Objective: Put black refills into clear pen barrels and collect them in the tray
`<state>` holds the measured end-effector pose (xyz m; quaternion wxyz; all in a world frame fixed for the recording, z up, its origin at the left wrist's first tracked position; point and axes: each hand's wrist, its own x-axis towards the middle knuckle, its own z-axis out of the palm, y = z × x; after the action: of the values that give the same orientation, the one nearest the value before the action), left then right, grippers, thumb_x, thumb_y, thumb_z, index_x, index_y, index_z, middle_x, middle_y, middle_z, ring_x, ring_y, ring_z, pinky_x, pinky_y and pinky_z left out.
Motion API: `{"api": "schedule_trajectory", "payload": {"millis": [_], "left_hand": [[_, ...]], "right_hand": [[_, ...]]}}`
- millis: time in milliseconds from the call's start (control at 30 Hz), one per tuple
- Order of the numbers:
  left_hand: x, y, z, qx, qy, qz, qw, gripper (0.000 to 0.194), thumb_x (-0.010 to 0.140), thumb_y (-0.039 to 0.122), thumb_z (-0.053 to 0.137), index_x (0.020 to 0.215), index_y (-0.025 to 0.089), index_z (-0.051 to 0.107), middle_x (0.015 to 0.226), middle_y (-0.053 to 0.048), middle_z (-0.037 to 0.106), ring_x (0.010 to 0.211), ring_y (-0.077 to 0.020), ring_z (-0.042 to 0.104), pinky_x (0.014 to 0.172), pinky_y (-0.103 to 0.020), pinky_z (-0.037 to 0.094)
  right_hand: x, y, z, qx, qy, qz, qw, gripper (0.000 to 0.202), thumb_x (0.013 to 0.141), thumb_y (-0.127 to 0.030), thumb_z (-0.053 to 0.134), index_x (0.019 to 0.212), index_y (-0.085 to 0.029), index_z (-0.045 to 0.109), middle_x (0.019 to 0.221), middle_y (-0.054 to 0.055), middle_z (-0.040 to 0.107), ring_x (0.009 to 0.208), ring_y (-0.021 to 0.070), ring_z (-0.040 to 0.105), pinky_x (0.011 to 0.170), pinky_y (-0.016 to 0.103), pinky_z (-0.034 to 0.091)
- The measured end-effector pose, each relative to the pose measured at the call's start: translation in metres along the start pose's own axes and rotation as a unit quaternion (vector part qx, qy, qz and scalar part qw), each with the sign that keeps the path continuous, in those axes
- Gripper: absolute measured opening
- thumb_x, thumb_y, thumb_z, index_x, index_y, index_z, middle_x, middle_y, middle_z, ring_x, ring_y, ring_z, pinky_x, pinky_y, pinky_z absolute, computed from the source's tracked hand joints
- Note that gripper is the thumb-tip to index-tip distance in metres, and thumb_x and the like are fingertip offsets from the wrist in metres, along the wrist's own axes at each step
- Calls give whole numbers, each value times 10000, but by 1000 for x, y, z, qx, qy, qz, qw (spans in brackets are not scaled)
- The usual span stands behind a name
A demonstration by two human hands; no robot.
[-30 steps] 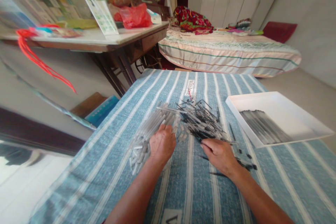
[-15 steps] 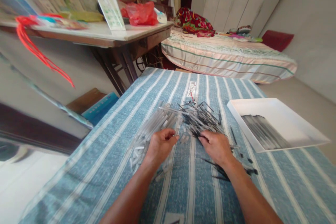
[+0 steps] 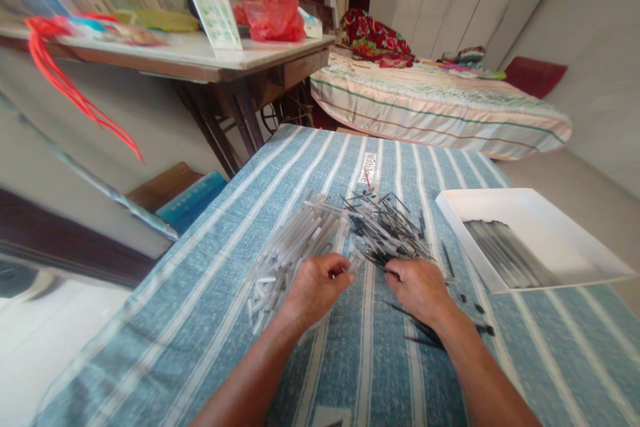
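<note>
Near the dark rod pile [image 3: 387, 230], left hand [image 3: 316, 288] and right hand [image 3: 419, 288] have curled fingers; cannot tell what either pinches.

A red plastic bag [image 3: 276, 18] (rather crumpled) sits on the side table [image 3: 200, 61], near the bed [image 3: 435, 107].

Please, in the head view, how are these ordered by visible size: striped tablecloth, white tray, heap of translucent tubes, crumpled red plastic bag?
1. Striped tablecloth
2. White tray
3. Heap of translucent tubes, partly behind the left hand
4. Crumpled red plastic bag
</note>
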<state>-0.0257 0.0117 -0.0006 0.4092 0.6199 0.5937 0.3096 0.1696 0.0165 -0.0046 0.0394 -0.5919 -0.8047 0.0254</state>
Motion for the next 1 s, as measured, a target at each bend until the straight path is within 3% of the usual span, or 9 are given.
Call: {"api": "schedule_trajectory", "payload": {"millis": [233,567,767,1000], "left_hand": [[-3,0,-1,86,19,57,994,189,724,267,582,841,170,694,701,-18,676,615,-141,592,542,-210,419],[-6,1,-3,190,20,124,974,193,771,193,554,914,180,685,825,-47,677,721,-155,623,639,-227,430],[-8,3,-4,226,-21,138,964,179,800,218,527,900,190,673,832,-43,650,733,-159,610,660,-235,418],[-9,9,-6,205,-85,145,964,143,765,174,520,785,181,662,741,-25,632,697,-146,586,608,-213,391]], "right_hand": [[-13,19,-7,13,42,-55,998,172,836,-208,480,840,-238,650,687,2,702,623,165,646,555,250,332],[-18,27,-7,13,85,-78,993,220,870,-206,428,868,-212,648,721,28,702,616,161,627,580,244,337],[-18,24,-9,-24,84,-101,991,228,873,-165,425,865,-199,650,678,33,676,597,162,605,562,255,307],[-20,23,-13,-30,161,-137,977,270,875,-130,403,760,-174,643,571,30,599,540,150,533,561,269,285]]}}
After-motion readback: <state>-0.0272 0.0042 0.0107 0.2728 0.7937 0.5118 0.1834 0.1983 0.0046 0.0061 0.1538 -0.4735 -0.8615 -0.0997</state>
